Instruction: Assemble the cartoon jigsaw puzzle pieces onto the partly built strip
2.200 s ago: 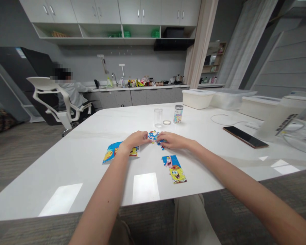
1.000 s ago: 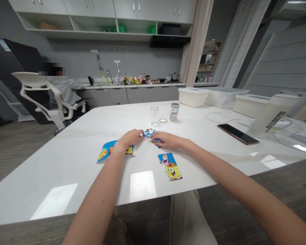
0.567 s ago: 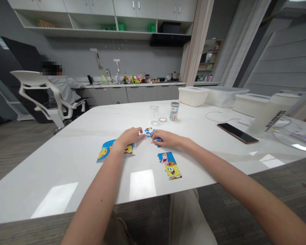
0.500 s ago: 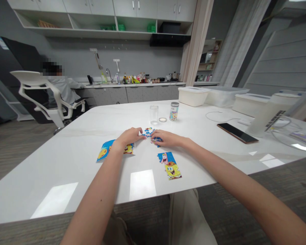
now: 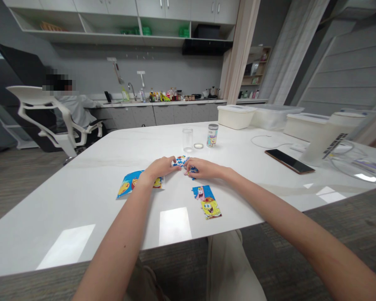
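On the white table (image 5: 90,175) lies a small heap of loose blue puzzle pieces (image 5: 181,161). My left hand (image 5: 159,168) and my right hand (image 5: 203,168) rest on either side of the heap, fingertips in among the pieces. Whether either hand pinches a piece is too small to tell. A joined cartoon puzzle section (image 5: 207,202) lies nearer me, right of centre. Partly under my left wrist there is a cartoon picture card (image 5: 128,187).
Beyond the heap stand a clear glass (image 5: 187,139), a small lid (image 5: 198,146) and a printed jar (image 5: 212,135). A phone (image 5: 289,161), a cable and white bins (image 5: 236,116) lie at the right. A person sits in a white chair (image 5: 47,121) at far left.
Both hands stay at the heap with small finger movements among the pieces. The view has drifted slightly, so everything sits a little to the left and higher.
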A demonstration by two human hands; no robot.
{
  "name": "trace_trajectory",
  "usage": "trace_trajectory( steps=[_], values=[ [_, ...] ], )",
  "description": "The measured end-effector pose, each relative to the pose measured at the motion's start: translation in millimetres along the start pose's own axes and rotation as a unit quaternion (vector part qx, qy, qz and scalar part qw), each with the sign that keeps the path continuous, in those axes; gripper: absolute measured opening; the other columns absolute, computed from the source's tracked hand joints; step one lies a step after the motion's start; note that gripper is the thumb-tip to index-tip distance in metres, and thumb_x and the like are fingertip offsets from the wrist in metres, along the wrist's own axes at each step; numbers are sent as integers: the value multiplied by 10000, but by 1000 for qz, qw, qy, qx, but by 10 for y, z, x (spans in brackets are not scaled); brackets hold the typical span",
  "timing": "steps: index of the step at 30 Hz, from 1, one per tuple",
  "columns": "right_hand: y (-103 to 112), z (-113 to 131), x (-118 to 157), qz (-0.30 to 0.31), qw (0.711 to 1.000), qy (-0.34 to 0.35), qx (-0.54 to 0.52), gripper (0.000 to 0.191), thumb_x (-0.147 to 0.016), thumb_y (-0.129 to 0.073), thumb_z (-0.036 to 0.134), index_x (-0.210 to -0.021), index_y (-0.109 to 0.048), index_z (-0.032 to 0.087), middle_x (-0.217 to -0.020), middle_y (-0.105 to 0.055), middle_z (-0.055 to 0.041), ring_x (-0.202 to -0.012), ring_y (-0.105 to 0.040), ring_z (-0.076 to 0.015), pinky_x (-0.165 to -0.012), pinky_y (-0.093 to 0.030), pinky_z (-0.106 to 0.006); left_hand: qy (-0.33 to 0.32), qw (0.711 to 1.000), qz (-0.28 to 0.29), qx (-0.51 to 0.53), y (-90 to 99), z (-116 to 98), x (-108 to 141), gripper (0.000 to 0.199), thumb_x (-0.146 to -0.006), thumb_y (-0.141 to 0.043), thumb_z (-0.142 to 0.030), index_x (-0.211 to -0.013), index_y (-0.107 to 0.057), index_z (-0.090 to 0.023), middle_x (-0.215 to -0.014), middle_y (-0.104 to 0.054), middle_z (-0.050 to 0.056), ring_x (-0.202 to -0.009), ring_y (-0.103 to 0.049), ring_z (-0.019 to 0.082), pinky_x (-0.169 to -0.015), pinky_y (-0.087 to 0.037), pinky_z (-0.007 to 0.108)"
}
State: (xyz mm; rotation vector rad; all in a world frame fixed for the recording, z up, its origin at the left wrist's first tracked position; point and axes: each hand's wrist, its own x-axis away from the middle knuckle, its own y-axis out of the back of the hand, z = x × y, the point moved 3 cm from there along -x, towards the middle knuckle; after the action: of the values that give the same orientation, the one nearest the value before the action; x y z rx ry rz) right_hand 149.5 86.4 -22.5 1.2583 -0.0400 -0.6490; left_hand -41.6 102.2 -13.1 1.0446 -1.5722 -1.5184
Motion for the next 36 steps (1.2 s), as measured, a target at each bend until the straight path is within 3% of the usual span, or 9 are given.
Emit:
trace_trajectory(
  steps=[9, 16, 22, 30, 36],
  values=[
    [45, 63, 1, -32, 998, 19, 57, 153, -800, -560, 38, -832, -589, 184, -891, -636, -47, -863, -576, -176, -804, -458, -313, 30, 999, -17, -24, 10, 53, 8, 408, -928, -444, -485, -1205, -555, -207, -965, -714, 80, -926, -662, 242, -775, -458, 299],
    [102, 72, 6, -81, 991, 1, 111, 148, -858, -541, 95, -898, -657, 177, -884, -631, -58, -847, -571, -180, -765, -447, -301, 23, 999, -16, -25, 9, 27, 9, 395, -925, -443, -460, -1208, -555, -209, -955, -715, 76, -902, -665, 234, -768, -461, 295],
    [87, 63, 11, -75, 992, 0, 102, 193, -875, -543, 110, -971, -696, 176, -935, -621, -78, -868, -581, -185, -767, -456, -302, 14, 1000, -15, -22, 2, 24, 2, 373, -919, -447, -427, -1202, -561, -213, -931, -719, 65, -886, -667, 228, -765, -464, 294],
    [88, 56, -3, -59, 992, -66, 96, 140, -843, -571, 85, -904, -649, 185, -867, -693, -46, -788, -616, -170, -744, -442, -287, 5, 999, -20, -27, -26, 54, -17, 343, -921, -432, -346, -1216, -561, -228, -940, -716, 63, -895, -666, 221, -773, -460, 288],
    [103, 85, 6, -75, 990, -57, 106, 131, -795, -565, 64, -852, -599, 178, -825, -664, -38, -741, -578, -157, -688, -408, -263, -6, 999, -18, -30, -25, 43, -15, 341, -918, -441, -334, -1215, -566, -223, -929, -715, 67, -881, -666, 232, -761, -462, 294]
  ],
)
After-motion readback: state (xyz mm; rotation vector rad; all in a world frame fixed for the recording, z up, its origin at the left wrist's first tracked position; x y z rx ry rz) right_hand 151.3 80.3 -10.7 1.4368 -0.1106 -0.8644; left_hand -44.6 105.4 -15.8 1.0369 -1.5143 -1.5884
